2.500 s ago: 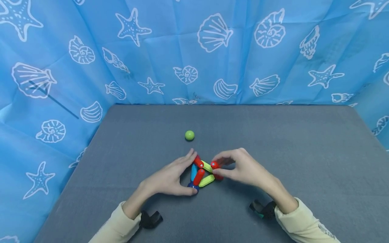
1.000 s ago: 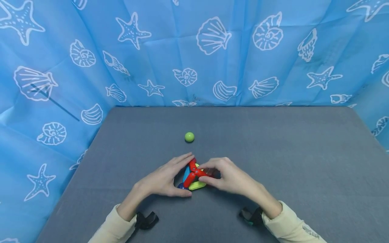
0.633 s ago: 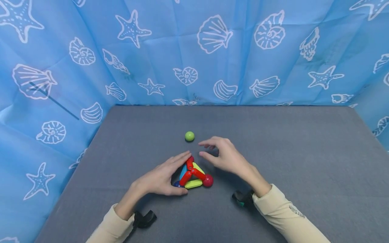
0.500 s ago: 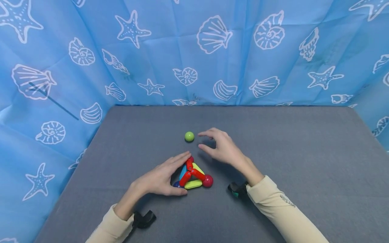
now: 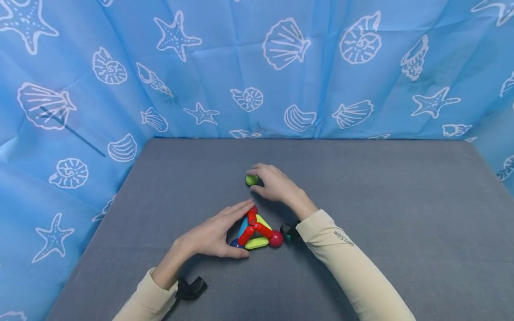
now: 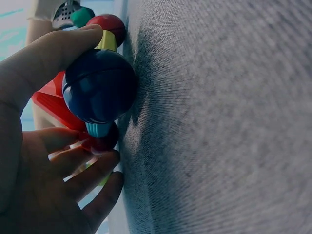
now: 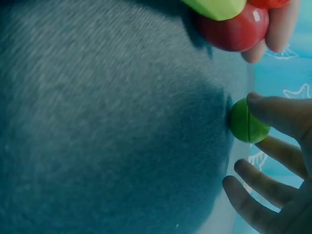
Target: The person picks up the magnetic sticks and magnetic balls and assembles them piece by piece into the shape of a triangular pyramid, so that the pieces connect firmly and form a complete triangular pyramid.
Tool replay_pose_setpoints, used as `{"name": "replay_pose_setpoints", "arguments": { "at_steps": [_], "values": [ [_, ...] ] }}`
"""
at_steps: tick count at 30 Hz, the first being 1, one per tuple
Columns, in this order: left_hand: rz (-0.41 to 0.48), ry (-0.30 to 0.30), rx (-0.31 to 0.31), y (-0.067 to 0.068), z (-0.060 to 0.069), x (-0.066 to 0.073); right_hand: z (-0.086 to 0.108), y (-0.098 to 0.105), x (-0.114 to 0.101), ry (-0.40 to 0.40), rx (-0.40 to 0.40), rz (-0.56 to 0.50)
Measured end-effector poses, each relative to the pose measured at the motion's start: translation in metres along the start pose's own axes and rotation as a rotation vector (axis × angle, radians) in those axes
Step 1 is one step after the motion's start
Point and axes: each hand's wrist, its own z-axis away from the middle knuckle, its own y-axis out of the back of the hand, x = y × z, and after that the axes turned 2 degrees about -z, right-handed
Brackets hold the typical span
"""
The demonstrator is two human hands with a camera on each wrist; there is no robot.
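Observation:
A triangular frame of magnetic sticks and balls lies on the grey table. Its red sticks [image 5: 263, 229] meet at the raised middle, and yellow-green sticks [image 5: 257, 243] and a light blue stick form the base. A dark blue ball [image 6: 100, 87] and red balls [image 5: 275, 239] sit at its corners. My left hand [image 5: 213, 232] rests along the frame's left side, thumb by the blue ball, fingertips by the far red ball, fingers loosely extended. Beyond the frame, my right hand [image 5: 277, 183] has thumb and index finger on opposite sides of a green ball [image 7: 247, 122], apparently touching it.
The grey cloth-covered table [image 5: 381, 200] extends to both sides. A blue curtain [image 5: 225, 67] with white sea-shell prints hangs behind it and along the left. Black wrist straps [image 5: 192, 289] jut below the cream sleeves [image 5: 353, 267].
The right hand has let go of the frame, whose red sticks now meet in the middle, and has moved up and left to the green ball. The left hand has shifted slightly left.

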Motion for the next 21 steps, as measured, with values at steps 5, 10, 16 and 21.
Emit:
{"name": "replay_pose_setpoints", "arguments": {
  "at_steps": [5,10,16,21],
  "values": [
    [-0.003,-0.002,0.001,-0.001,-0.001,0.000,-0.002,-0.003,-0.002,-0.055,0.039,-0.006],
    [0.006,0.002,0.001,0.000,0.000,-0.001,0.002,-0.001,-0.001,-0.069,0.043,-0.009],
    [0.012,-0.002,0.010,-0.001,-0.001,-0.002,0.014,0.006,0.000,-0.050,0.046,-0.024],
    [0.020,0.006,0.015,-0.003,-0.002,0.000,0.028,0.016,-0.005,-0.005,0.069,-0.042]
  ]
}}
